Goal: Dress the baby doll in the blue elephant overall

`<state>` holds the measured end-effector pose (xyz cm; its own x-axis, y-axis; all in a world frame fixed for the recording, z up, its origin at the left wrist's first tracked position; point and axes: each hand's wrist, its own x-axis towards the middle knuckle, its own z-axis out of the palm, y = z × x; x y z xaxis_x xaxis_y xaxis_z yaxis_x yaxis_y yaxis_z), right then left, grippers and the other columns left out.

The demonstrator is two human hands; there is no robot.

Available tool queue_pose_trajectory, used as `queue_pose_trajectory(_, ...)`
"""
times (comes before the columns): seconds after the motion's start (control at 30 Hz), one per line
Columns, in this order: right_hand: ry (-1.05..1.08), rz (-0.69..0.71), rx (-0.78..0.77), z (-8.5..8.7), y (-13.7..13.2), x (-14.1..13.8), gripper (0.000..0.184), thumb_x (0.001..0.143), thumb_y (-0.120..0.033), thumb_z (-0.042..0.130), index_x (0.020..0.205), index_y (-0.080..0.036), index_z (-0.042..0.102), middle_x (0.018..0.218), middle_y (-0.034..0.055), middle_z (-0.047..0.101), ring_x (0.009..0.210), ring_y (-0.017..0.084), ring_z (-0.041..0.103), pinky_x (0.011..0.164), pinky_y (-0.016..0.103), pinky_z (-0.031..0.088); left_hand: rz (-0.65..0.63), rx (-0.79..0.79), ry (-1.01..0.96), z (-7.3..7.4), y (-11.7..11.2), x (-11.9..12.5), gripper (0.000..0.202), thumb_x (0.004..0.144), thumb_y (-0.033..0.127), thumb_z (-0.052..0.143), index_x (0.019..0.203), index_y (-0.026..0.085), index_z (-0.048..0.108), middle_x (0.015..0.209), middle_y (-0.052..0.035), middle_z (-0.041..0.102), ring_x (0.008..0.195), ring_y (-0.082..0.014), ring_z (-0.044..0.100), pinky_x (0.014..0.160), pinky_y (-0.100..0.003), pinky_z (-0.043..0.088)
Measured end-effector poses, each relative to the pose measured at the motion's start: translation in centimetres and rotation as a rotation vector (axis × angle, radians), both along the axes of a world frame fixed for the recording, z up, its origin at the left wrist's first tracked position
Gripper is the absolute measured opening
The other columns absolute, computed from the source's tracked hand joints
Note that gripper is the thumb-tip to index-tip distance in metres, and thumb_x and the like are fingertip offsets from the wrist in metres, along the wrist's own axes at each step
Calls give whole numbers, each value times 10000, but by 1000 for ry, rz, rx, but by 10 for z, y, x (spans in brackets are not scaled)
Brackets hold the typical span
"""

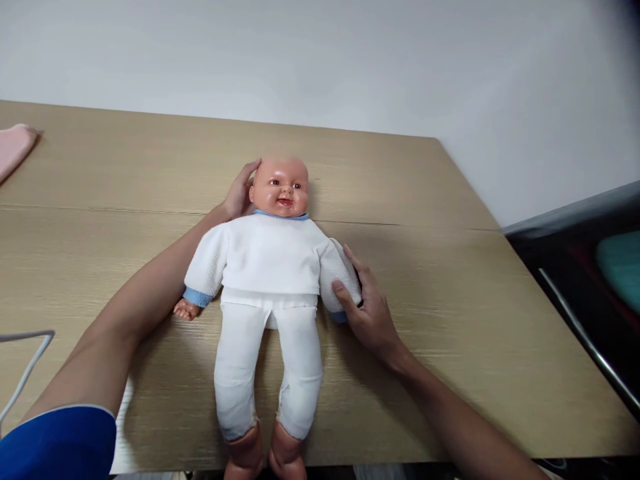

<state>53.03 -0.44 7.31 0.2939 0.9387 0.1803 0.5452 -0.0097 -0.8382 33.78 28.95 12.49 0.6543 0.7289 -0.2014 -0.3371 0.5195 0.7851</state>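
A baby doll (pixel 270 257) lies face up on the wooden table, feet toward me at the front edge. It wears a white fleece top with blue collar and cuffs over white trousers. My left hand (pixel 241 195) cups the side and back of the doll's head (pixel 283 187), with most of its fingers hidden behind. On the other side, my right hand (pixel 369 310) is closed around the doll's sleeved arm (pixel 336 277) near the cuff, thumb on top. The doll's other arm rests loose against my left forearm.
The table (pixel 425 400) meets a pale wall (pixel 300 60) at the back. A pink cloth (pixel 15 147) lies at the far left edge, and a white cable (pixel 30 367) curves in at lower left. Dark items with a teal piece (pixel 620 270) stand beyond the right edge.
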Motion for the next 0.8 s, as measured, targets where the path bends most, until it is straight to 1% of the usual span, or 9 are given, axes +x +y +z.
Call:
queue_pose_trajectory(0.1,-1,4,4,1,1,0,725,1126,-649,677,1756,-319,534,1822,116,565,1692,385,534,1422,656,404,-1,12,-27,4,-5,1,931,906,1002,578,1345,211,799,1167,-124,909,1548,-513,640,1309,-721,475)
queue_pose_trajectory(0.23,3,10,4,2,1,1,706,1126,-653,672,1724,-292,572,1780,136,611,1648,387,584,1399,650,437,20,-17,-57,11,-12,2,928,884,1011,572,1326,225,791,1084,-79,924,1526,-415,646,1357,-637,417)
queue_pose_trajectory(0.33,1,14,-3,3,2,2,700,1126,-652,673,1713,-282,582,1768,143,622,1638,386,593,1396,646,437,32,-40,-61,12,-13,3,856,897,997,568,1244,252,805,1040,-65,922,1529,-414,648,1322,-619,448)
queue_pose_trajectory(0.4,4,21,-7,3,2,2,689,1127,-653,671,1706,-289,587,1763,139,627,1637,382,592,1397,640,433,25,-57,-69,8,-9,4,798,925,966,557,1217,268,810,1049,-57,923,1534,-412,645,1295,-612,477)
queue_pose_trajectory(0.43,6,25,-9,3,2,2,685,1128,-655,668,1704,-291,588,1760,138,630,1634,381,593,1397,638,431,18,-66,-77,5,-5,5,775,946,940,537,1231,272,808,1061,-48,925,1537,-395,639,1297,-602,478)
queue_pose_trajectory(0.5,11,31,-16,4,2,2,686,1131,-660,661,1704,-290,586,1754,140,633,1626,381,598,1395,636,430,1,-82,-90,-4,3,6,746,988,877,489,1286,266,795,1088,-23,928,1540,-348,626,1324,-572,451)
queue_pose_trajectory(0.57,11,33,-24,4,2,2,694,1131,-665,656,1706,-283,584,1746,147,637,1614,387,606,1388,636,434,-7,-79,-86,-13,10,6,733,1013,843,478,1321,256,790,1112,-14,932,1541,-326,626,1354,-552,421)
queue_pose_trajectory(0.7,0,32,-29,4,1,2,700,1134,-670,651,1709,-277,584,1743,151,640,1610,394,611,1373,620,455,-21,7,-3,-28,19,6,805,1007,899,553,1363,221,803,1204,-68,928,1513,-374,690,1382,-561,430)
queue_pose_trajectory(0.8,-15,38,-23,2,1,3,698,1135,-674,650,1710,-284,583,1750,148,636,1614,392,610,1368,621,463,-68,111,56,-34,23,5,875,1013,939,541,1398,196,797,1295,-119,907,1508,-409,716,1381,-577,474)
